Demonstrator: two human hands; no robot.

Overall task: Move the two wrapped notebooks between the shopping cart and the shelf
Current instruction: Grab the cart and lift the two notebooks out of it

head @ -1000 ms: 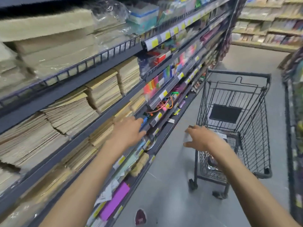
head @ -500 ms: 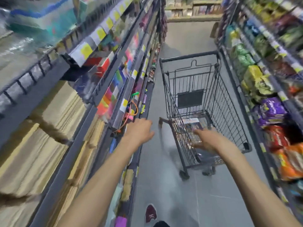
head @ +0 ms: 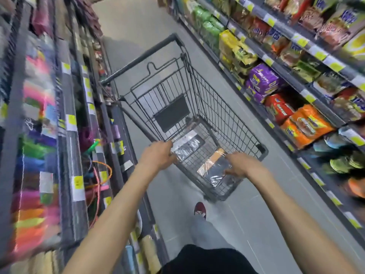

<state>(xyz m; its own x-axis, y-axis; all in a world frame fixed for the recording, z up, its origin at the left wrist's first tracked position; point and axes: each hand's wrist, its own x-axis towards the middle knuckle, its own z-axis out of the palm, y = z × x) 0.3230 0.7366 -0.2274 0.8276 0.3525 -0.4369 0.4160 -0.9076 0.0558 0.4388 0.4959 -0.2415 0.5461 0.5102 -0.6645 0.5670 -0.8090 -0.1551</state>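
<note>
Gripping wrapped notebooks [head: 188, 147] in shopping cart [head: 218, 113], writing unreadable

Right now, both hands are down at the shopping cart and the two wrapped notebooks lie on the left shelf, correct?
Not quite. The head view shows the two wrapped notebooks lying inside the shopping cart, not on the shelf. The left hand and right hand are at the cart, as stated.

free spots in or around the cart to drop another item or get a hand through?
Bare: wire floor beside the far notebook, toward the cart's right wall; thin strip between it and the near notebook; aisle floor between cart and snack shelf. Crowded: the basket's near end, with left hand and right hand at the notebooks; stationery shelf packed.
</note>
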